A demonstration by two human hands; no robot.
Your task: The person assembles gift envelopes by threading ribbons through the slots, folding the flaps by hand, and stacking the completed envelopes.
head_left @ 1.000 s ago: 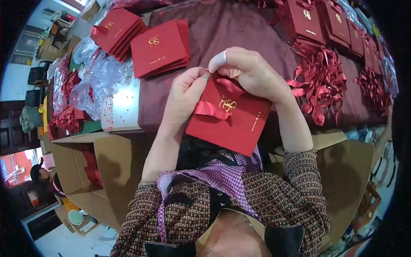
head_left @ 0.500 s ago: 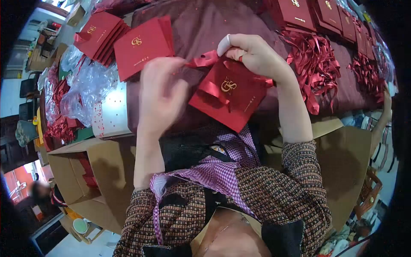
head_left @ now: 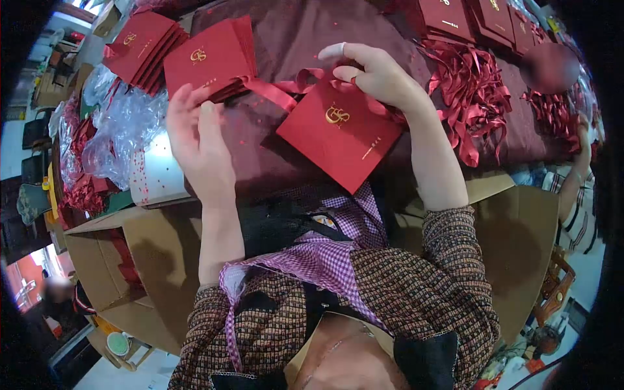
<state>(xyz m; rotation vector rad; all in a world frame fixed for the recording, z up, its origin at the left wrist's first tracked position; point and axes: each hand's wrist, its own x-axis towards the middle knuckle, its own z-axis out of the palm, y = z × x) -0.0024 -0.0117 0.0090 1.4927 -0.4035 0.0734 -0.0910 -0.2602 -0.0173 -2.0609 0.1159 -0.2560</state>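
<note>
A red gift bag (head_left: 341,133) with a gold emblem lies tilted on the dark red cloth. My right hand (head_left: 377,75), a white wrap on one finger, has its fingers curled around the bag's upper edge and the ribbon there. A shiny red ribbon (head_left: 276,95) stretches left from that edge. My left hand (head_left: 198,133) is at the lower edge of a pile of matching bags (head_left: 211,55). Its fingers are apart and slightly blurred, and I see nothing held in them.
Another pile of red bags (head_left: 143,49) stands at the upper left, near crumpled clear plastic (head_left: 120,136). Loose red ribbons (head_left: 471,97) hang from bags at the right. Cardboard boxes (head_left: 162,260) flank my body. Another person's arm (head_left: 578,169) shows at the far right.
My left hand has moved left, away from the bag to the pile. The ribbon beside my right hand now extends further left. The whole view has shifted slightly.
</note>
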